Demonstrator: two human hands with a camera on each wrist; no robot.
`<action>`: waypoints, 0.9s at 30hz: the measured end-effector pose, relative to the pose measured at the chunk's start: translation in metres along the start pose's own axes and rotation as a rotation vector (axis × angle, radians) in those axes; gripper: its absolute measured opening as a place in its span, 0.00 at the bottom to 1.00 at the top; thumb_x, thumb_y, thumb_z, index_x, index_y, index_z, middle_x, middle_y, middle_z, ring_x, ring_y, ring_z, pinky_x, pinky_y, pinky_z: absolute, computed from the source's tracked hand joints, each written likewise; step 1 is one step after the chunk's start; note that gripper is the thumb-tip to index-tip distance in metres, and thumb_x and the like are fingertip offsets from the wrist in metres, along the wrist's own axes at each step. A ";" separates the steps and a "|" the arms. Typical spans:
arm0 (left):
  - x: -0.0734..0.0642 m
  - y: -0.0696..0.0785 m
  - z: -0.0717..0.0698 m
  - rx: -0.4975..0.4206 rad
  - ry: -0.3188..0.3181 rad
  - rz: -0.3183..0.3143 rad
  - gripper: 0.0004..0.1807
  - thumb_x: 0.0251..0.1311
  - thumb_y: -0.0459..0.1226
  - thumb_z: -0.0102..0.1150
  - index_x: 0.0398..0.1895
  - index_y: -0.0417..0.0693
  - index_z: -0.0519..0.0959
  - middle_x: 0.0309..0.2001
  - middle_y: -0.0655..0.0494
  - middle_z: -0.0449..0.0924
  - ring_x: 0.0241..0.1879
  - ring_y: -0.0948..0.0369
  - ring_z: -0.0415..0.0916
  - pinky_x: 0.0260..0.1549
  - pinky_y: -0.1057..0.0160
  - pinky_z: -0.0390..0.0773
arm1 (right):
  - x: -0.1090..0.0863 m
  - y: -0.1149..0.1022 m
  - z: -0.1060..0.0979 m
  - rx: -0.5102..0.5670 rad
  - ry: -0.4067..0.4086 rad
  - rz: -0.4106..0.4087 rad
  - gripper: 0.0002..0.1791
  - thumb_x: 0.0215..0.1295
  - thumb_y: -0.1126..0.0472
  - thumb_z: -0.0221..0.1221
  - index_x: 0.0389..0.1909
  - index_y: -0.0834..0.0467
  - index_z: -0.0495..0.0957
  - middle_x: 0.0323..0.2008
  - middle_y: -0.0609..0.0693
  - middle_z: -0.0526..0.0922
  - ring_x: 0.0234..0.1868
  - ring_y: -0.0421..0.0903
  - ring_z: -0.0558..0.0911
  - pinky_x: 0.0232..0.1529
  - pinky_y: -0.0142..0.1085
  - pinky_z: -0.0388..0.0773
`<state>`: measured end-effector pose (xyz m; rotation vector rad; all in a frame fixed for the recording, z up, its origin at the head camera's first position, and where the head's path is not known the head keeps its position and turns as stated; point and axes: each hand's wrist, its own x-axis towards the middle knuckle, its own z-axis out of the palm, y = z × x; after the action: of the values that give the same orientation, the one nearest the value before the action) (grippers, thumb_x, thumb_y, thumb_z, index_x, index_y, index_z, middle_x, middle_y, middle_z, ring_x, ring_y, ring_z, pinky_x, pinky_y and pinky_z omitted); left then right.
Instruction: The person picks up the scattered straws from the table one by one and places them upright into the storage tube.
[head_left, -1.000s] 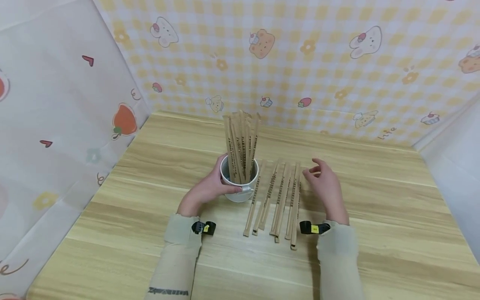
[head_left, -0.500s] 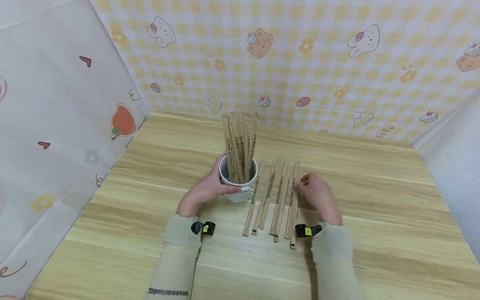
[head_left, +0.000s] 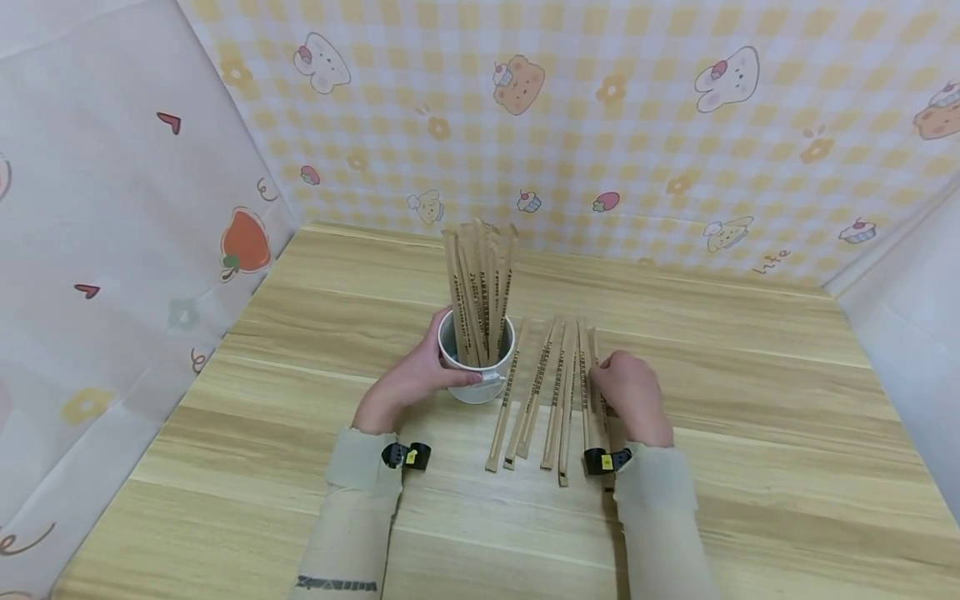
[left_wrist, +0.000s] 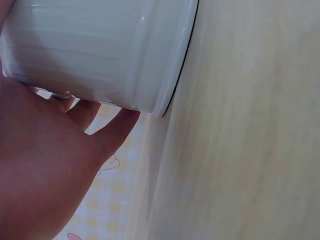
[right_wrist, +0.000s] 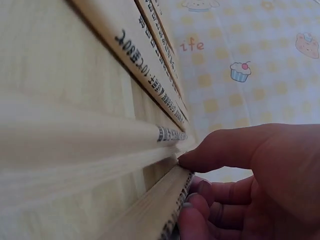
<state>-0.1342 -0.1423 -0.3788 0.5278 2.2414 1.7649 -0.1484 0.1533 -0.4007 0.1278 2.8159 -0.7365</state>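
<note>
My left hand (head_left: 408, 379) grips a small white bucket (head_left: 474, 392) from its left side, thumb across the near side. In the left wrist view the bucket (left_wrist: 90, 45) lies against my fingers. Several paper-wrapped straws (head_left: 480, 292) stand upright in it, fanned out at the top. To its right, more wrapped straws (head_left: 555, 400) lie on the table in a loose row. At that row's right end my right hand (head_left: 632, 392) pinches a wrapped straw (right_wrist: 162, 202) between thumb and fingers. Part of this straw is hidden under my wrist in the head view.
The wood-grain table (head_left: 765, 467) carries everything. A yellow checked cloth (head_left: 645, 108) with cartoon prints hangs behind it, and a white printed cloth (head_left: 135, 208) stands on the left.
My right hand has come left and down to the row's right end and taken hold of a straw. The rightmost straws have shifted and spread apart. My left hand still holds the bucket.
</note>
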 end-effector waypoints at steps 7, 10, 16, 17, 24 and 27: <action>0.000 -0.001 0.000 -0.008 -0.003 0.011 0.57 0.40 0.29 0.68 0.68 0.53 0.39 0.62 0.46 0.54 0.57 0.49 0.60 0.54 0.53 0.64 | 0.000 0.003 -0.002 0.060 -0.026 0.012 0.15 0.59 0.56 0.46 0.15 0.58 0.68 0.12 0.47 0.67 0.14 0.45 0.71 0.16 0.34 0.69; 0.000 -0.001 0.001 -0.007 -0.002 0.011 0.57 0.39 0.29 0.68 0.68 0.54 0.38 0.62 0.46 0.53 0.57 0.49 0.60 0.54 0.53 0.64 | 0.000 0.005 -0.005 0.082 -0.027 0.018 0.14 0.60 0.56 0.46 0.22 0.60 0.72 0.17 0.51 0.73 0.17 0.45 0.74 0.18 0.35 0.71; -0.002 0.000 0.001 -0.006 0.002 0.004 0.57 0.39 0.29 0.68 0.68 0.54 0.38 0.63 0.46 0.53 0.57 0.49 0.60 0.54 0.52 0.64 | -0.002 0.007 -0.014 0.124 -0.023 0.016 0.13 0.61 0.56 0.46 0.34 0.62 0.73 0.24 0.54 0.78 0.20 0.45 0.77 0.21 0.35 0.73; -0.002 0.000 0.001 -0.007 0.002 0.003 0.57 0.40 0.29 0.68 0.68 0.54 0.38 0.63 0.46 0.53 0.57 0.49 0.60 0.54 0.52 0.63 | -0.003 0.006 -0.017 0.121 -0.011 0.006 0.14 0.61 0.56 0.46 0.34 0.63 0.72 0.23 0.54 0.78 0.20 0.45 0.78 0.21 0.35 0.73; -0.001 0.001 0.001 0.005 0.005 -0.006 0.57 0.40 0.31 0.68 0.68 0.55 0.39 0.63 0.47 0.53 0.57 0.50 0.60 0.55 0.53 0.63 | -0.010 -0.006 -0.038 0.125 0.083 -0.065 0.17 0.63 0.52 0.45 0.40 0.61 0.70 0.26 0.55 0.80 0.21 0.46 0.78 0.21 0.35 0.71; -0.001 0.002 0.001 0.012 0.005 -0.006 0.57 0.40 0.31 0.68 0.68 0.55 0.39 0.63 0.47 0.53 0.57 0.49 0.60 0.55 0.53 0.63 | -0.014 -0.012 -0.045 0.156 0.140 -0.107 0.17 0.64 0.52 0.45 0.42 0.62 0.70 0.30 0.56 0.80 0.22 0.48 0.79 0.20 0.35 0.72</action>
<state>-0.1329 -0.1419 -0.3774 0.5185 2.2561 1.7531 -0.1449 0.1646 -0.3535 0.0567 2.9130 -1.0088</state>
